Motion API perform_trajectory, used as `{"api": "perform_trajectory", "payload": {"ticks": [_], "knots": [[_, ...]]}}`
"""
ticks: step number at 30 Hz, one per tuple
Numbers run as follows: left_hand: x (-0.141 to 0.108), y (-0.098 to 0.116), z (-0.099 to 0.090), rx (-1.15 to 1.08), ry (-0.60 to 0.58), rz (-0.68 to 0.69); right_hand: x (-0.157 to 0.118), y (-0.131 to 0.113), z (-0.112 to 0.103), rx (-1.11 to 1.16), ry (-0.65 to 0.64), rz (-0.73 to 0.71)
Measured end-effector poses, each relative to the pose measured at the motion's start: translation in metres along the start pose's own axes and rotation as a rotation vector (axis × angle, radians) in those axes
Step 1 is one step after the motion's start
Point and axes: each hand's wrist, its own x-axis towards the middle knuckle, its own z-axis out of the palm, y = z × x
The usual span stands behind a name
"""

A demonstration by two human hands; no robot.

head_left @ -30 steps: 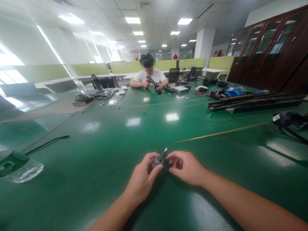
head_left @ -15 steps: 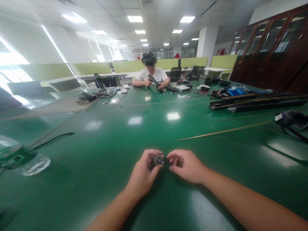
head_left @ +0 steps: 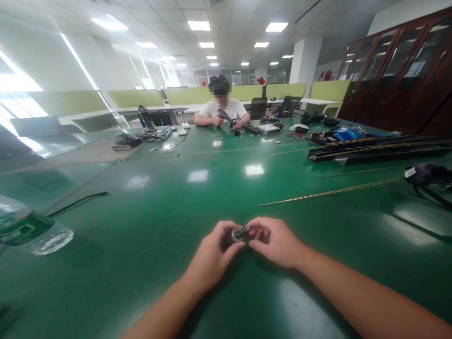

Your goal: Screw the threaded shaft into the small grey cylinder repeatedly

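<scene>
Your left fingers (head_left: 229, 224) gripped the part (head_left: 236, 235), round and grey, its dark ribbed stem pointing right, at the table's (head_left: 158, 207) near side; your right fingers (head_left: 259, 246) half-curled by its tip, contact unclear.

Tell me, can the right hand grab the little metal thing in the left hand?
Probably yes: the right hand is beside the metal thing, whose thin end points toward it, and nothing seems to block the way. The left hand holds the wider end. Whether the right hand touches it is unclear.
</scene>
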Motion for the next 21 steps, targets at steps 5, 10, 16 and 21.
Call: {"api": "perform_trajectory", "payload": {"ticks": [5, 10, 16, 21], "knots": [[-0.0008, 0.0014, -0.0043, 0.197, 0.063, 0.101, -0.0010, -0.0017, -0.0021, -0.029, 0.008, 0.002], [-0.0007, -0.0006, -0.0054, 0.230, 0.075, 0.174, -0.0013, -0.0009, -0.0019, -0.029, 0.016, -0.021], [-0.0007, -0.0011, -0.0045, 0.223, 0.078, 0.122, -0.0004, -0.0069, -0.0029, -0.025, 0.032, -0.076], [-0.0011, 0.0033, -0.0045, 0.202, 0.046, 0.102, -0.0010, -0.0100, -0.0038, -0.029, 0.013, -0.095]]}}
